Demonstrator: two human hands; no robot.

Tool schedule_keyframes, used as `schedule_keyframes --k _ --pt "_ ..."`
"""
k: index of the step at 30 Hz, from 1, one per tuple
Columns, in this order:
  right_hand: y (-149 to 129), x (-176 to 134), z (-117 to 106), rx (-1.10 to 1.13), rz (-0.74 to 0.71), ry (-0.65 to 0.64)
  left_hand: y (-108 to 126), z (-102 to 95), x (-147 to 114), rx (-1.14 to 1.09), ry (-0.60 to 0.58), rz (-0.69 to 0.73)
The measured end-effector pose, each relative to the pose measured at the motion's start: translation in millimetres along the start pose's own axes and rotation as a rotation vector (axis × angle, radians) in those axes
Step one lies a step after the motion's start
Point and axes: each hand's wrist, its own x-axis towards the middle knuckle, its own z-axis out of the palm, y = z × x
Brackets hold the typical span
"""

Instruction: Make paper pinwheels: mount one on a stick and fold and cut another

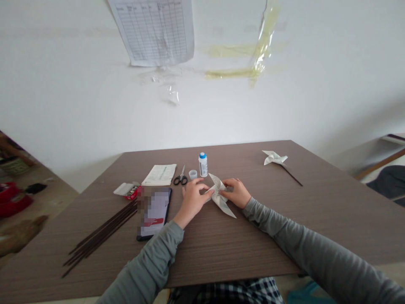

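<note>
Between my hands, low over the table, is a pinwheel (pixel 222 203) folded from printed paper, its blades pointing up and down. My left hand (pixel 195 198) grips its left side near the middle, thumb and fingertips on the paper. From the other side my right hand (pixel 236 192) pinches it close to the centre, fingers curled. A white glue bottle (pixel 203 165) with a blue top stands just behind. Beside it are a small clear cap (pixel 193 174) and black-handled scissors (pixel 180 179).
A finished pinwheel on a stick (pixel 274 158) lies at the back right. To the left are folded printed paper (pixel 159 175), a small red-and-white box (pixel 129 191), a phone (pixel 155 214) and several dark sticks (pixel 98 231). The table (pixel 316 223) meets a white wall.
</note>
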Motion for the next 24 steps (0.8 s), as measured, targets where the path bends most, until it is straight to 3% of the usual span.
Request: schedule_keyframes --k 3,24 --pt "1.7 0.9 0.2 0.007 -0.014 -0.008 4.1 -0.8 -0.7 0.012 -0.019 -0.059" --pt "1.5 -1.6 -2.2 -0.028 0.008 -0.020 9.1 -6.2 -3.2 0.132 -0.011 -0.102"
